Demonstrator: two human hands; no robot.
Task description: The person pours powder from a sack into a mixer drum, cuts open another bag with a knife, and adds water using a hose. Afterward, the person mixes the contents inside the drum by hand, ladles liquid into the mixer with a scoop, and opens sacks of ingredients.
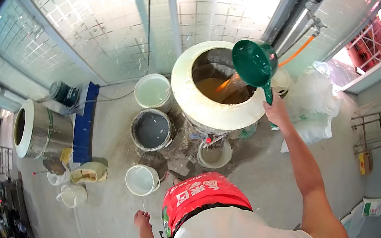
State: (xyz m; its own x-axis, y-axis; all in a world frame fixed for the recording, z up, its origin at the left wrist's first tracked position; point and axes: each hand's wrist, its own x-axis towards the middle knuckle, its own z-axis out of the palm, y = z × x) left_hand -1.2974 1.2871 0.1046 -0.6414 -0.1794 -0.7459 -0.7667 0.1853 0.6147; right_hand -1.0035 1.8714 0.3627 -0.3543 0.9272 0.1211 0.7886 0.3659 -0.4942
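Note:
My right hand [276,110] is closed round the handle of a large green dipper [252,63]. The dipper is tilted over the right rim of a big round vat [190,100] with a wide cream rim. Liquid streams from it into the vat, where brownish liquid shows. An orange hose [296,51] runs behind the dipper. My left hand [142,218] hangs low at my left side, fingers apart and holding nothing, below a white bucket [142,180].
Left of the vat stand a bucket of pale liquid [152,91] and a bucket of grey liquid [151,129]. Another bucket [214,154] is below the vat. White sacks [308,101] lie right. A steel drum [46,128] and blue beam [86,124] are far left.

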